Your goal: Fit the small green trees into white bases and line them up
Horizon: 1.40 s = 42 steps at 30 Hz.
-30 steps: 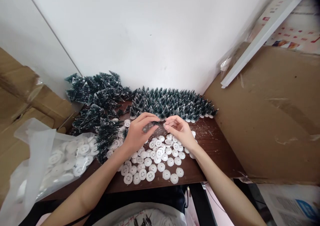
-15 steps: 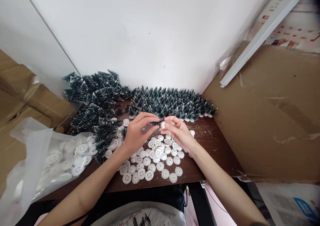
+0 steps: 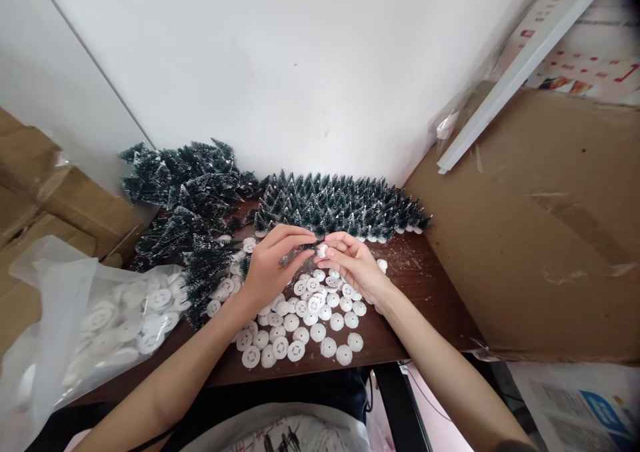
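My left hand [image 3: 271, 269] pinches a small dark-green artificial tree [image 3: 310, 245] between thumb and fingers; most of the tree is hidden by them. Close by on the right, my right hand [image 3: 357, 267] is closed on a round white base [image 3: 323, 251], which faces the tree's end. Whether the two pieces touch I cannot tell. Many loose white bases [image 3: 317, 333] lie on the table beneath both hands, some with slots showing and some with a small centre hole. Behind the hands, rows of trees on white bases [image 3: 345, 205] stand upright.
Loose frosted trees [image 3: 185, 179] are heaped at the left. A clear plastic bag [image 3: 125, 312] of white bases rests at the front left of the brown table [image 3: 425, 292]. Cardboard boxes [image 3: 525, 239] flank both sides, and a white wall [image 3: 280, 72] closes the back.
The whole view has shifted slightly left. Both hands keep nearly the same pose, with the tree and the base still held close together.
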{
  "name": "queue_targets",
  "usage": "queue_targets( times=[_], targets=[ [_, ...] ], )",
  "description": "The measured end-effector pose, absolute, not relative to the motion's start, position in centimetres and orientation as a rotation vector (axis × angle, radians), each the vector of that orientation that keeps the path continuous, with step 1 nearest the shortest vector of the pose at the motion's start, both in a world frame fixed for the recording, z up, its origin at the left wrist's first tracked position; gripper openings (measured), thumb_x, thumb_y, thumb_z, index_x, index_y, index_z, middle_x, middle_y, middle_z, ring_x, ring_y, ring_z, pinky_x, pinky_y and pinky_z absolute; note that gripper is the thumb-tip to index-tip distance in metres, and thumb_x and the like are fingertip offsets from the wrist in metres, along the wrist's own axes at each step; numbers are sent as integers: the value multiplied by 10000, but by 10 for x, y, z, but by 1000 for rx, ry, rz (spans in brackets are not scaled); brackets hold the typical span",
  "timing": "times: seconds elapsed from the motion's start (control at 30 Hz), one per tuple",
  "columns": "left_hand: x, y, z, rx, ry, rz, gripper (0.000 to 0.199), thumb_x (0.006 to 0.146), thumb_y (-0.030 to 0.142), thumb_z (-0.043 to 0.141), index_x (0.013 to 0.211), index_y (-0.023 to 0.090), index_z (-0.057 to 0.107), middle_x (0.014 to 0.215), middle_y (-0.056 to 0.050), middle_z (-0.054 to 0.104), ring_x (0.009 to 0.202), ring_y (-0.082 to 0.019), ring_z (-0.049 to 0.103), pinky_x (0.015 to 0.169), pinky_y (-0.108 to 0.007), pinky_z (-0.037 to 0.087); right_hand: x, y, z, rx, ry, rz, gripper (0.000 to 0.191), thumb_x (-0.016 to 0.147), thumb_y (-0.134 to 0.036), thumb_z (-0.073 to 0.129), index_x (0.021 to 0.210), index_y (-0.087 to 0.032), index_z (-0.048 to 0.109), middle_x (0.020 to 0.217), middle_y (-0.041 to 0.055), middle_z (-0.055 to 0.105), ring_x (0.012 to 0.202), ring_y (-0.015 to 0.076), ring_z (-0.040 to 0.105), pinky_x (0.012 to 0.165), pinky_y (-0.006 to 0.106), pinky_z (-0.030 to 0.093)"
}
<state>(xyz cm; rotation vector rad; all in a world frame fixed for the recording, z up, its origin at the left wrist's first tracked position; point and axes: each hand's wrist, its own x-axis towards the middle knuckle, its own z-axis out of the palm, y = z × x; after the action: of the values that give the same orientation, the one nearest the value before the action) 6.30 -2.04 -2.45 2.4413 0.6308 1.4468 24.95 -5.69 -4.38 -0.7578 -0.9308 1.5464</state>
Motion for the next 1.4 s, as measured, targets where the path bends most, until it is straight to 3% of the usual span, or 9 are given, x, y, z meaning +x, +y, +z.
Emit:
queue_targets(
  times=[0.8,1.2,1.4],
  targets=[
    [63,-21,-22,2469,605,1512,205,861,87,651,1042,184,653,1014,-68,681,953,-175,655,818,-344,570,256,-53,-47,-664,-811,1691,264,768,-203,800,999,-177,676,879,14,757,821,144,745,757,251,625],
    [62,-21,-20,2431,607,1528,225,854,86,658,1053,191,659,1026,-63,680,972,-181,654,844,-354,570,263,-48,-42,-518,-407,1804,131,836,-185,728,931,-189,639,892,-17,729,681,42,647,652,134,575],
    [62,-21,-20,2432,615,1534,212,858,89,656,1047,185,660,1022,-68,678,970,-178,648,837,-351,566,259,-49,-47,-623,-522,1762,274,775,-128,767,1027,-158,663,865,10,747,677,69,673,669,172,582]
  ],
)
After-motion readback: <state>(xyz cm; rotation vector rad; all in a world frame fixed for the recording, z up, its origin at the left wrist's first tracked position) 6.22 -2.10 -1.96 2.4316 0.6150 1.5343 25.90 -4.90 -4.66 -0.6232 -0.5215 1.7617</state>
